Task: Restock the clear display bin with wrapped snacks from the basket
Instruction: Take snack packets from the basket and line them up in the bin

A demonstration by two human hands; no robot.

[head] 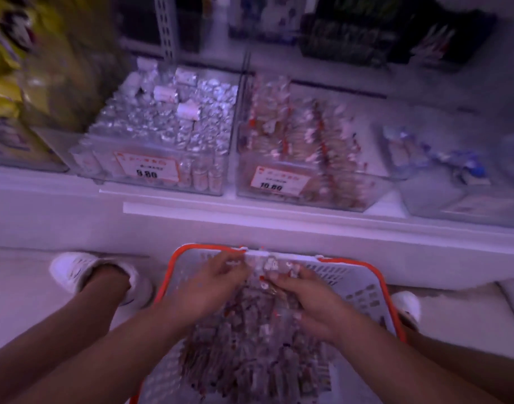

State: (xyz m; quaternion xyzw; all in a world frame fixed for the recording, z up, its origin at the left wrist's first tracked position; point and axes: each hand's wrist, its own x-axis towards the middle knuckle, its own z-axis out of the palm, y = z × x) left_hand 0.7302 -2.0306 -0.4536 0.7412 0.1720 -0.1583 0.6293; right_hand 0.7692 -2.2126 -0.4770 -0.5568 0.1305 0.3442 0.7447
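A white perforated basket with an orange rim (363,282) stands on the floor below the shelf, full of brown wrapped snacks (250,345). Both my hands are in the basket at its far end. My left hand (212,287) and my right hand (308,301) curl their fingers around a bunch of wrapped snacks (268,266) between them. On the shelf above sits the clear display bin (375,189) with orange-and-clear wrapped snacks and a 10.80 price tag (279,180). The frame is blurred.
A clear bin of silver-wrapped sweets (162,123) with a 9.80 tag stands left of it. Another clear bin (453,185) with blue-wrapped items is on the right. Yellow packs (5,68) hang at far left. My white shoes (83,272) flank the basket.
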